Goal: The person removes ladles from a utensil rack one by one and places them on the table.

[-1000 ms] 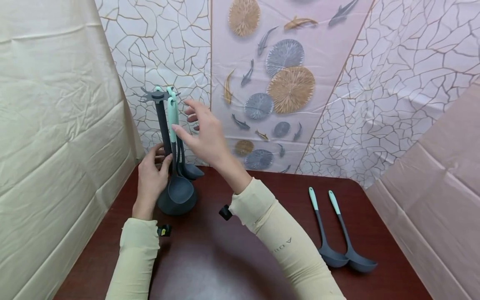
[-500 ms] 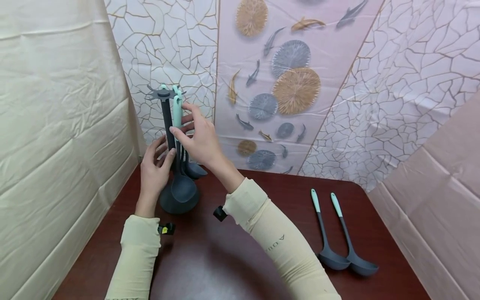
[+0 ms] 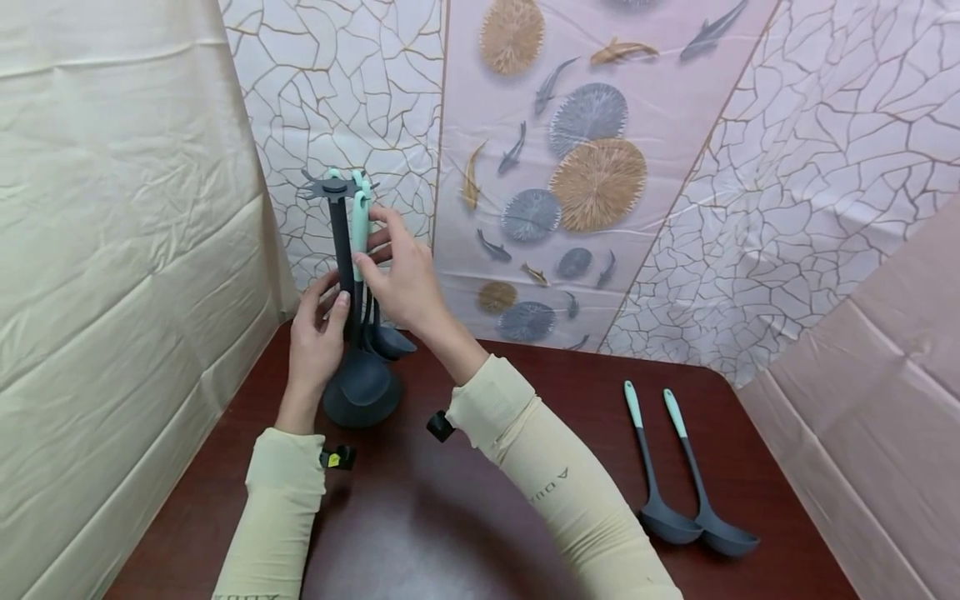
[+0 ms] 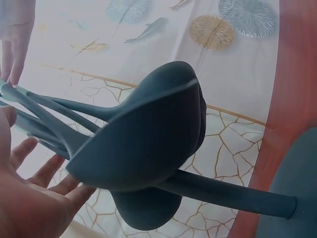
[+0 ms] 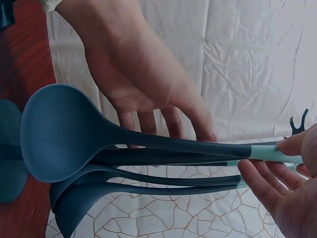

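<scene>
- Front ladle (image 5: 62, 134): upright at the stand's near side, dark bowl down, mint handle up beside the hooked crown (image 3: 335, 187); whether its loop sits on a hook is too small to tell.
- Your right hand (image 3: 408, 275): thumb and fingers nearly together, pinching that handle.
- Your left hand (image 3: 315, 346): loosely cupped about the post (image 3: 341, 242), fingers behind; whether it grips, you cannot tell from here.
- Step, as judged: handling the ladle at its hook; the next move calls for a steady post and gentle control of the loop.
- Other hanging utensils (image 3: 393, 342): close behind.
- Round base (image 3: 360, 412): on the reddish-brown table (image 3: 480, 517).
- Two loose ladles (image 3: 667, 525): near your right, bowls together.
- Patterned backdrop (image 3: 600, 208): beyond; pale cloth (image 3: 135, 292) at your left.
</scene>
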The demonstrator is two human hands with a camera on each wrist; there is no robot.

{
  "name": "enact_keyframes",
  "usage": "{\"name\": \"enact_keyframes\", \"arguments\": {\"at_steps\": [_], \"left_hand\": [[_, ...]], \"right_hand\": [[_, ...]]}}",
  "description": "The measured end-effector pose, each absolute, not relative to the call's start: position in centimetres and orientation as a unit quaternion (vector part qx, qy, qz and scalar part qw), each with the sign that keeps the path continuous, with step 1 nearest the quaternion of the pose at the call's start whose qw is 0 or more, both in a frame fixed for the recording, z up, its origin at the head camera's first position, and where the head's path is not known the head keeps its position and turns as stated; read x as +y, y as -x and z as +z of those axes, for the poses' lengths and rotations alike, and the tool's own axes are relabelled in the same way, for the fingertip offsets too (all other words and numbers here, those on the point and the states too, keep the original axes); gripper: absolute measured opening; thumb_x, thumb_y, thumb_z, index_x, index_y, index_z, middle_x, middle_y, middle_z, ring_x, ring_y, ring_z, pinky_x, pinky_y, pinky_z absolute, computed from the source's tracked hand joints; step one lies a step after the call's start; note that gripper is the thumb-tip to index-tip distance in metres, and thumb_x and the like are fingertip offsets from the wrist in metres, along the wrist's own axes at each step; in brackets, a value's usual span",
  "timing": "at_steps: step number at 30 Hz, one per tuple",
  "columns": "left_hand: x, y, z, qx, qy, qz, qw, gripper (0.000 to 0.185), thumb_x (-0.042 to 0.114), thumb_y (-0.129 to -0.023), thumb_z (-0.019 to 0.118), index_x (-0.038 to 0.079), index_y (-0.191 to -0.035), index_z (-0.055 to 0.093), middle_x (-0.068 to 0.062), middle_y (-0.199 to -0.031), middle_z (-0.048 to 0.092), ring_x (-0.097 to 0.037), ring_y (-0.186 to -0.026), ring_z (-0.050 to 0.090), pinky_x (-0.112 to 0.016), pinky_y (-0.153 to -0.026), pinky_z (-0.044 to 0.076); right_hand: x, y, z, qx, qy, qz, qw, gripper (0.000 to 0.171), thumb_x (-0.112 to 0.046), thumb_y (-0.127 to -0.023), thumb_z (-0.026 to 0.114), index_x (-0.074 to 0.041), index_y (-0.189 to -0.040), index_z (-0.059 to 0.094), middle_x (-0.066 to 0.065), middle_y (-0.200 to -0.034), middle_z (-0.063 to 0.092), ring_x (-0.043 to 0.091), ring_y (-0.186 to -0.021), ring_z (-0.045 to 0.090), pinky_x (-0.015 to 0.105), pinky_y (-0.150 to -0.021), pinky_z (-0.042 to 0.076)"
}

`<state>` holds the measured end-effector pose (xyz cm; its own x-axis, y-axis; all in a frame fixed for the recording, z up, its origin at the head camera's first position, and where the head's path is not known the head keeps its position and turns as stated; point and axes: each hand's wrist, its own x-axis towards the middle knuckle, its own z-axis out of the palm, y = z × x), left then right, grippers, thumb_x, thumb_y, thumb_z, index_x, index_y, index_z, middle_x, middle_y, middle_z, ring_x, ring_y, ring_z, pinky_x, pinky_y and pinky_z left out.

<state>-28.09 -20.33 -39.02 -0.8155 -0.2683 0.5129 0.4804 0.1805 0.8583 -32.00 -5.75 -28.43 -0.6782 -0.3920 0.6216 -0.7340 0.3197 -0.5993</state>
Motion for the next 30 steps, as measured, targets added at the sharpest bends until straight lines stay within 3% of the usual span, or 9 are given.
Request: {"name": "enact_keyframes", "arguments": {"at_steps": [9,21,30], "left_hand": [[-19.9,27.9,-38.9,-0.709,0.076,-0.637,0.292,0.050,0.024,-0.113,0.053,0.008,-0.160,0.046,-0.012,-0.161,0.046,-0.035,-0.145,0.050,-0.056,-0.118,0.040],[-20.0,27.9,-39.0,-0.712,0.062,-0.639,0.283,0.056,0.024,-0.111,0.056,0.008,-0.163,0.040,-0.014,-0.162,0.046,-0.036,-0.145,0.049,-0.056,-0.120,0.037],[-19.6,27.8,-38.9,-0.700,0.071,-0.636,0.318,0.048,0.017,-0.110,0.057,0.006,-0.157,0.050,-0.014,-0.159,0.049,-0.038,-0.146,0.048,-0.057,-0.119,0.037]], "right_hand": [[-5.0,32.1,-28.3,-0.784,-0.358,0.470,0.191,0.052,-0.010,-0.102,0.071,-0.010,-0.150,0.051,0.008,-0.105,0.071,0.017,-0.087,0.073,0.023,-0.074,0.058],[-4.4,31.9,-27.9,-0.794,-0.358,0.457,0.182,0.051,-0.012,-0.102,0.070,-0.010,-0.150,0.052,0.007,-0.107,0.072,0.016,-0.090,0.073,0.023,-0.077,0.057],[-3.9,31.7,-27.5,-0.789,-0.355,0.465,0.187,0.050,-0.009,-0.101,0.070,-0.011,-0.148,0.053,0.008,-0.108,0.072,0.016,-0.089,0.073,0.025,-0.078,0.057]]}}
